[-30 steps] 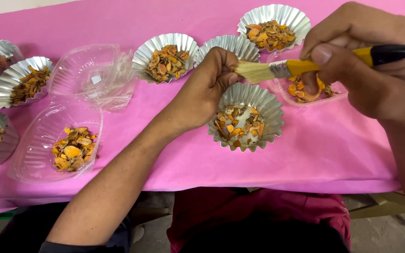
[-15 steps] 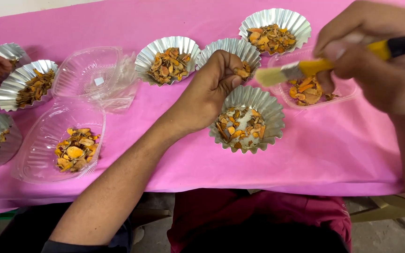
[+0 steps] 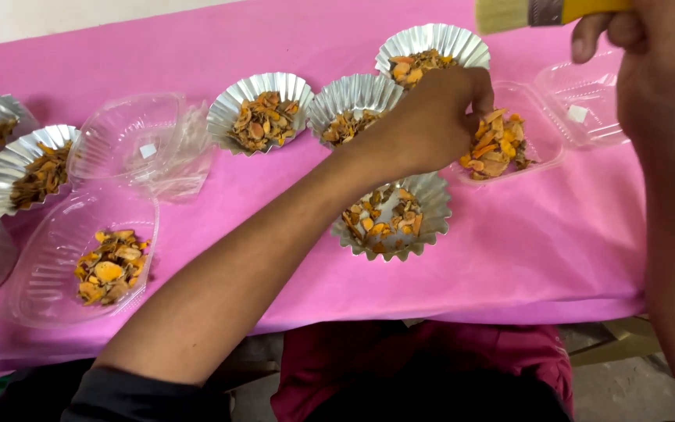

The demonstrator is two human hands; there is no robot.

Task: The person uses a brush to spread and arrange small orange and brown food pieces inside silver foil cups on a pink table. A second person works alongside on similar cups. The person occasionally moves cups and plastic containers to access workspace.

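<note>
Nearest me, centre frame, a crimped foil cup w/ orange dried chips on the pink cloth. I'd call it v. light and flimsy, crushes easy, so grip it by the rim, not the wall. Just above it my left hand is closed, fingertips pinched at the chips in the clear plastic tray; can't tell if it holds any. Top right, my right hand is clamped on a yellow-handled brush, held up off the table.

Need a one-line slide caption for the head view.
Left hand reaches into clear tray of orange chips; right hand holds yellow-handled brush above foil cups on pink cloth.
</note>
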